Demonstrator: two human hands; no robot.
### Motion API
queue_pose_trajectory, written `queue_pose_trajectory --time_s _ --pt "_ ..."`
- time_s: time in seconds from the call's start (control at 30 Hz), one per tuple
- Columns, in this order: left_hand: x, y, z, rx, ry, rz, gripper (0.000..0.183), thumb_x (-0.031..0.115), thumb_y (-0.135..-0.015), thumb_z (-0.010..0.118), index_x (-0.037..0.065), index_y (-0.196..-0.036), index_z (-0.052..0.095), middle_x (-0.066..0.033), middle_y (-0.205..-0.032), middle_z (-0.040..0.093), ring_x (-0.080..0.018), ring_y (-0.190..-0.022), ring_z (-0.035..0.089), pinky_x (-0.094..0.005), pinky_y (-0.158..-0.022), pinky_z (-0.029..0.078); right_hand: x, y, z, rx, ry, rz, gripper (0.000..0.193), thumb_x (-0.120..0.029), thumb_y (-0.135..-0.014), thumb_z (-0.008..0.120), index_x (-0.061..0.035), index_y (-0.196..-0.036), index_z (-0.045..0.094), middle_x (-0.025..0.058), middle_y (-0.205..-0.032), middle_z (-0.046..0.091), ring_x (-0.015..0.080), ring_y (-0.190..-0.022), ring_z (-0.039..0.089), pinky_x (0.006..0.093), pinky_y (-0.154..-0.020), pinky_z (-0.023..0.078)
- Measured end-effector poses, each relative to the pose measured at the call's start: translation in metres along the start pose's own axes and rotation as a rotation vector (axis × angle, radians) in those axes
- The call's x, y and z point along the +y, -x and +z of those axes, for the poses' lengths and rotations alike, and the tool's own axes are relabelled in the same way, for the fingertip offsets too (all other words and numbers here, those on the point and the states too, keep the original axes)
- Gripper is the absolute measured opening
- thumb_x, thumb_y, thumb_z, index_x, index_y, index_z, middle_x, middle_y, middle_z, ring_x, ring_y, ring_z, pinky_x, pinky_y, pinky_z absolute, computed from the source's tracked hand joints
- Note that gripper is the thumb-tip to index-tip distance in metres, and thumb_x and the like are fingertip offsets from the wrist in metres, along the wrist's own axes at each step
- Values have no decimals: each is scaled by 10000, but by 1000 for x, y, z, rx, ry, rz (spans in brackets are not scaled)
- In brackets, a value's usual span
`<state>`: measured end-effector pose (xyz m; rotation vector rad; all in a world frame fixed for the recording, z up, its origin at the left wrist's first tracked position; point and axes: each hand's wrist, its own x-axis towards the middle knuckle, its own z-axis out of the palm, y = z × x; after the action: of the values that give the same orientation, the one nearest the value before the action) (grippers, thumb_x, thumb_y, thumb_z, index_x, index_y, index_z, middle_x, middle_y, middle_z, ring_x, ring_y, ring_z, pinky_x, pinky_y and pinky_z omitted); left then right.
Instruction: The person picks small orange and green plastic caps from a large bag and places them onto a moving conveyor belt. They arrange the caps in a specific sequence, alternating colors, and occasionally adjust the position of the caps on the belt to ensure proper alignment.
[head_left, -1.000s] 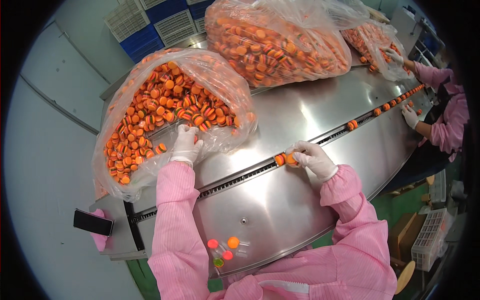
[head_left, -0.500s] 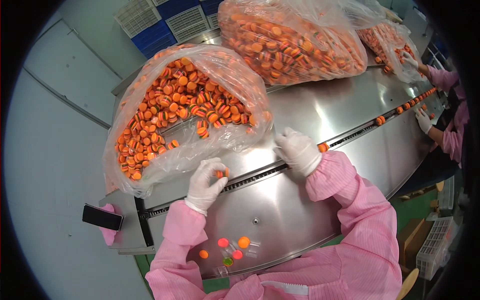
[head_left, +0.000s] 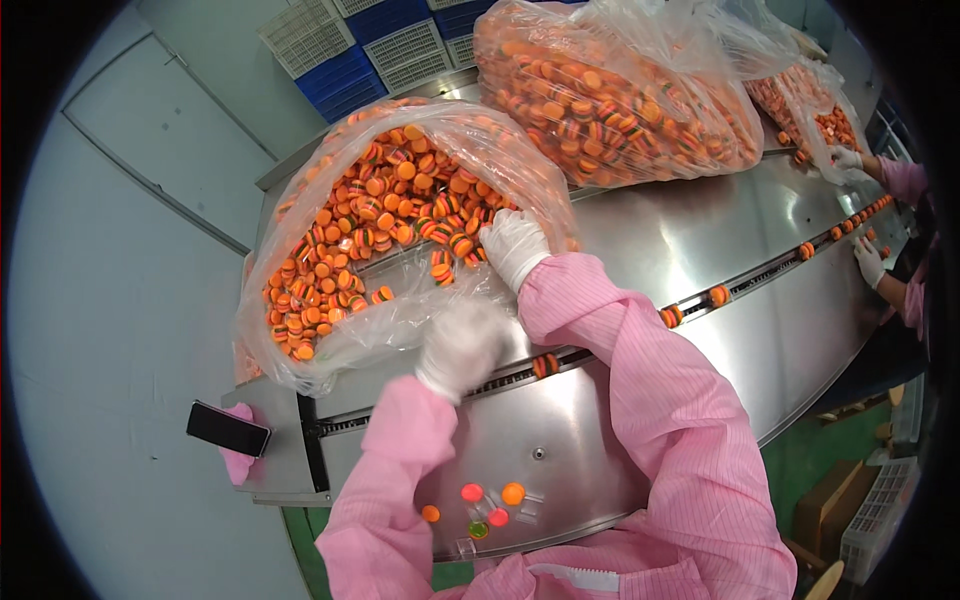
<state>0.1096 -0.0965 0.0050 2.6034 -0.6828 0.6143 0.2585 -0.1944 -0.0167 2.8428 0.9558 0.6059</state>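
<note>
My gloved right hand (head_left: 513, 246) reaches into the right side of an open clear plastic bag (head_left: 385, 328), its fingers curled against the burger-shaped candies (head_left: 410, 175) there. These are orange with red, green and dark layers. Whatever those fingers grip is hidden. Over the narrow conveyor track (head_left: 350, 424), at the bag's front edge, my gloved left hand (head_left: 463, 347) is smeared by motion, so its fingers and contents do not show. Just right of it, a burger-shaped candy (head_left: 545, 366) sits on the track. More candies (head_left: 719, 295) follow in a row to the right.
Loose orange, pink and green pieces (head_left: 498, 517) lie on the steel table (head_left: 590, 455) near me. A second full bag (head_left: 620, 110) stands behind. At left is a phone (head_left: 228, 428) on a pink cloth. A co-worker's gloved hands (head_left: 868, 262) work at far right.
My right hand has moved left and up from the track into the bag. My left hand, earlier holding a burger-shaped candy, has shifted right. Candies now show on the track between my arms.
</note>
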Motion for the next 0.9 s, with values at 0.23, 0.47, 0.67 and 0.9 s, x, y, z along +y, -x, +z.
queue_pose_trajectory --time_s 0.23,0.47,0.67,0.9 --pt "-103 -13 16 -183 -153 -489 205 16 -731 548 127 -893 608 -177 -986 513 -345 -907 558 -415 -787 469 -4 -10 0 -113 -71 72 144 -189 -822 500 -126 -819 629 123 -865 616 253 -776 621 384 -711 445" --pt "-38 15 -17 216 380 -663 187 40 -733 611 85 -914 594 -103 -858 477 -243 -837 566 -360 -709 476 14 8 -16 -50 -168 -87 149 -167 -844 492 -141 -930 611 123 -871 603 272 -825 636 398 -667 504" --pt "25 59 7 -134 505 -967 174 -16 -815 573 32 -980 549 -82 -791 542 -116 -486 541 -246 -427 445 25 5 -19 -66 -346 -228 166 -168 -847 495 -126 -978 589 165 -917 563 313 -837 621 415 -692 500" --pt "35 42 -2 -422 426 -1040 137 2 -808 595 27 -928 533 -84 -696 595 -127 -447 547 -280 -401 430 25 19 -31 255 -957 -125 219 -63 -821 547 -117 -1018 624 140 -875 582 283 -830 601 356 -732 488"
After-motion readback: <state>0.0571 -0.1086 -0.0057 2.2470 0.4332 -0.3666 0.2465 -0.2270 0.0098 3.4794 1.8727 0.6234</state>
